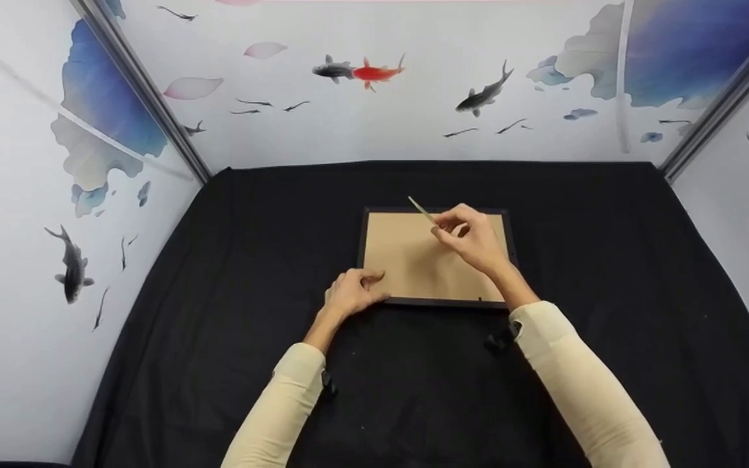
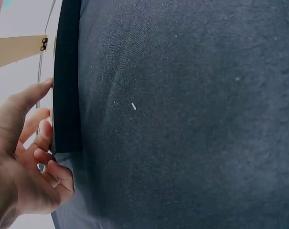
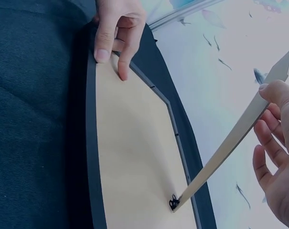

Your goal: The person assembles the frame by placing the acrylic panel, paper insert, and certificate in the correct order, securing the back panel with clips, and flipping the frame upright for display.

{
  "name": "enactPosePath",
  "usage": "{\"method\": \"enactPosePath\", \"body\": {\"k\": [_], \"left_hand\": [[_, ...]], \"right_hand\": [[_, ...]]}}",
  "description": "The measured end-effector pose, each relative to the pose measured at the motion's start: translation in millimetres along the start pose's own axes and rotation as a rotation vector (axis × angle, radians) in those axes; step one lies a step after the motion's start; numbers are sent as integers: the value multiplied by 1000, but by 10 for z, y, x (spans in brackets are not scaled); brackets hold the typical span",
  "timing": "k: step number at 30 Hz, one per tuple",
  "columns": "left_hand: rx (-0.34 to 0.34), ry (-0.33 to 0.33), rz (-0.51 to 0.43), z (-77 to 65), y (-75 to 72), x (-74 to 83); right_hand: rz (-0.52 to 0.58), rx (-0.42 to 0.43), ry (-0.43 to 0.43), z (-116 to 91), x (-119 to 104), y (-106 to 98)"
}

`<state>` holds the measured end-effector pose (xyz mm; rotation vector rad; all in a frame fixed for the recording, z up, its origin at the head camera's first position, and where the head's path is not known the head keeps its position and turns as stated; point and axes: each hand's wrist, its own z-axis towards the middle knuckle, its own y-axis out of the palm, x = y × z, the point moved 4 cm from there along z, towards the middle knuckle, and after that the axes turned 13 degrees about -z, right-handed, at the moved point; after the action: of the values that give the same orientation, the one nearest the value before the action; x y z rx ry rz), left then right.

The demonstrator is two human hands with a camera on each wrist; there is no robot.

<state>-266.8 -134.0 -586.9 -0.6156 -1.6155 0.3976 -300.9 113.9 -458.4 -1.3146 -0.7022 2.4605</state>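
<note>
A black-rimmed picture frame (image 1: 439,303) lies with its tan backing board (image 1: 400,253) facing up. My left hand (image 1: 352,292) grips the frame's near left corner. In the right wrist view its thumb rests on the rim and a finger lies over the board. My right hand (image 1: 472,239) pinches a flat tan strip (image 3: 235,131) near its pointed end and holds it slanting above the board. A small black metal fitting (image 3: 174,202) sits at the strip's other end. Whether that end touches the board, I cannot tell.
Black cloth (image 1: 238,279) covers the table beneath the frame. White panels with painted fish (image 1: 378,73) stand behind and at both sides, joined by metal posts (image 1: 153,97). Small dark tabs (image 3: 176,135) show along the frame's inner rim.
</note>
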Motion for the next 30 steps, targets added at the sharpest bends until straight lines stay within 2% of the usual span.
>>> {"method": "enactPosePath", "body": {"k": [6,11,15,19,22,26,30], "left_hand": [[15,-61,20,44,-16,76],[15,-71,56,62,-15,126],[9,-23,105,81,-41,136],[20,81,142,107,-63,110],[27,123,141,128,-65,52],[-15,106,106,172,-56,-10],[-79,82,81,242,-68,4]], "right_hand": [[3,14,15,30,29,-78],[-4,-6,22,22,39,-83],[-15,-8,-1,34,26,-75],[-21,6,-11,43,32,-76],[-22,0,-6,38,31,-76],[-22,-26,-2,27,30,-80],[-37,-28,-15,42,47,-107]]}}
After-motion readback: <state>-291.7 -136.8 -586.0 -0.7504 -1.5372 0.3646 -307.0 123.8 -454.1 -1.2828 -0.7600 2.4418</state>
